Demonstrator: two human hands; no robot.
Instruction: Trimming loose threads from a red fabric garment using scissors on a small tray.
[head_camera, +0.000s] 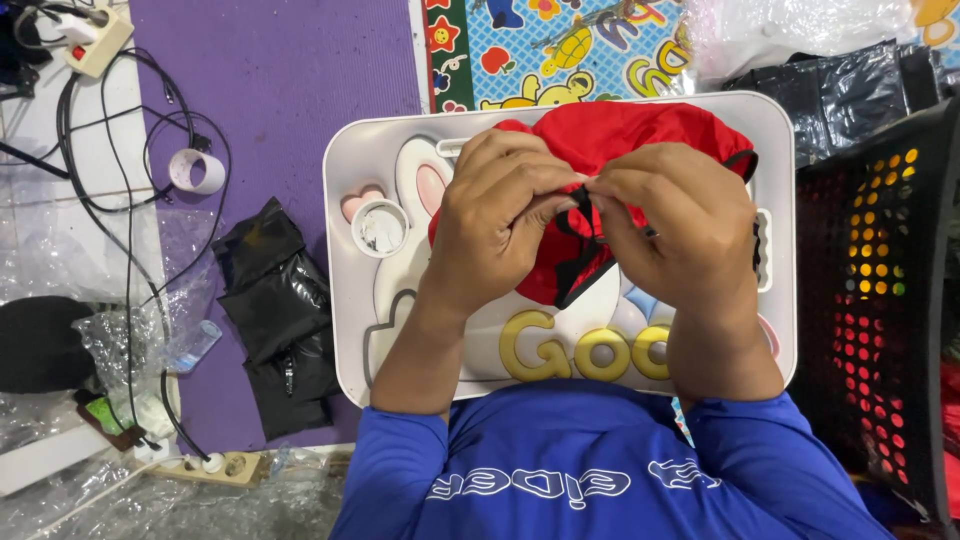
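Note:
A red fabric pouch (610, 135) with a black drawstring (580, 262) lies on a white lap tray (350, 330). My left hand (500, 215) and my right hand (675, 220) meet over it, fingertips pinched together on the black cord at the pouch's front edge. The cord hangs down in a loop below my fingers. Both hands cover the middle of the pouch. My blue sleeves show at the bottom of the view.
The tray has a round cup recess (380, 228) at its left. Black plastic bags (280, 310) lie on a purple mat (280, 70). A tape roll (197, 170), cables and a power strip (200, 465) sit left. A black perforated crate (880, 300) stands right.

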